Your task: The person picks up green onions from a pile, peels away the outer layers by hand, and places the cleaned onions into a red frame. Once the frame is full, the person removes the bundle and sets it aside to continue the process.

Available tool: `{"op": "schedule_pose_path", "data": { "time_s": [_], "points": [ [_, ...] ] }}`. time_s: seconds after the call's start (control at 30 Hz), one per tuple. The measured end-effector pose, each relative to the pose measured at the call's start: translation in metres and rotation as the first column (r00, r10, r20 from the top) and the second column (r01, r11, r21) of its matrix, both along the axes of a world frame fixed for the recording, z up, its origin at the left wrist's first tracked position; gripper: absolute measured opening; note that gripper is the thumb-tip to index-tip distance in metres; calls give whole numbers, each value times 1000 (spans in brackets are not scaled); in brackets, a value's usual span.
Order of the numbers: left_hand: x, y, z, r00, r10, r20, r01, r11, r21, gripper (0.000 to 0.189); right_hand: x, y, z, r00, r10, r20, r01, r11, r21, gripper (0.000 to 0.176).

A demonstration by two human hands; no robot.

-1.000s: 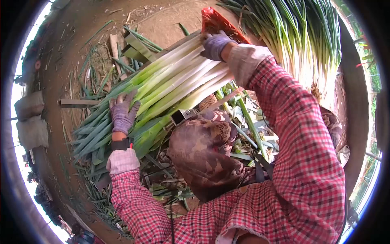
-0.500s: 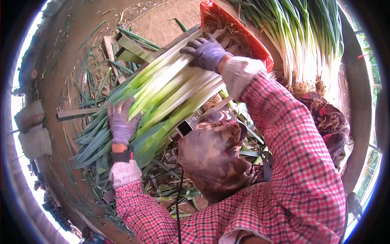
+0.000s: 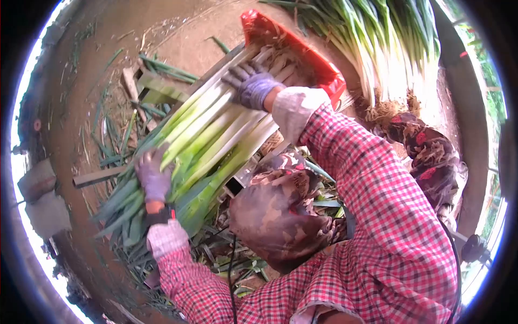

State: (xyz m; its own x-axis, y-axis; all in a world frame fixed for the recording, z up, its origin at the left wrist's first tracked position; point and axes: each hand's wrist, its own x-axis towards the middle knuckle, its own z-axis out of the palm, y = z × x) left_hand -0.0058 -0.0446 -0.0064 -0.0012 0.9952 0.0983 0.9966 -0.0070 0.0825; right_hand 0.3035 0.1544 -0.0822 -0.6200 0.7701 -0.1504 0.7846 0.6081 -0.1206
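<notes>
A layer of leeks [image 3: 216, 127] lies slantwise before me, white shanks toward the upper right and dark green leaves toward the lower left. My left hand [image 3: 155, 173], in a purple-grey glove, rests on the leaves with its fingers spread. Over the white shanks lies my right hand [image 3: 252, 85], gloved alike, palm down with fingers stretched out and slightly apart. Neither hand is wrapped around a leek. Root ends sit by an upright red sheet [image 3: 329, 81] at the upper end of a metal frame [image 3: 100, 177], which is mostly hidden under the leeks.
A large bunch of leeks [image 3: 391, 59] lies at the upper right, roots toward me. Cut leaves [image 3: 121, 135] litter the brown ground [image 3: 178, 32]. My knee in camouflage trousers [image 3: 275, 216] is close below the frame. A black cable [image 3: 232, 275] hangs in front of me.
The view has shifted, so the scene sits a little further left. Both hands stay on the leeks, the left on the leaves, the right on the shanks.
</notes>
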Motion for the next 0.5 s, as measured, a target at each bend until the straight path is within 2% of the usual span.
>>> {"op": "schedule_pose_path", "data": {
  "time_s": [0.03, 0.1, 0.17, 0.2, 0.23, 0.3, 0.37, 0.4, 0.47, 0.5],
  "points": [
    [8, -10, -1, 998, -35, 46, 35, 999, 11, 50, 8, -9, 5, 997, 37, -75, -34, 999, 33, 62],
    [14, -34, -4, 995, -68, -71, 67, 998, -19, 46, 25, -27, 19, 958, 126, -256, -66, 971, 231, 63],
    [6, -36, -22, 972, 4, -233, -32, 993, -116, 39, 26, -23, 6, 906, 177, -385, -79, 963, 257, 66],
    [9, -25, -16, 996, 88, 7, -86, 985, -153, 37, 19, -19, -8, 877, 144, -459, -31, 969, 243, 65],
    [15, -14, -7, 954, 180, 240, -130, 969, -211, 35, 13, -13, -23, 839, 124, -530, 8, 971, 240, 65],
    [22, -10, -3, 991, 108, 82, -100, 991, -90, 31, 1, -5, -40, 840, 110, -531, 73, 947, 313, 69],
    [6, -10, -14, 996, 32, -83, -37, 997, -60, 27, -3, -1, -41, 896, 72, -438, 81, 944, 320, 76],
    [-12, -12, -34, 999, 53, 11, -52, 994, -100, 26, -12, -6, -43, 922, 31, -387, 64, 971, 229, 77],
    [-26, 1, -40, 979, 105, 176, -62, 971, -232, 25, -8, -21, -1, 924, -41, -380, 18, 998, -65, 77],
    [-17, 10, -27, 989, 117, 89, -85, 949, -302, 26, 11, -42, 42, 907, -74, -414, -35, 968, -248, 74]
  ]
}}
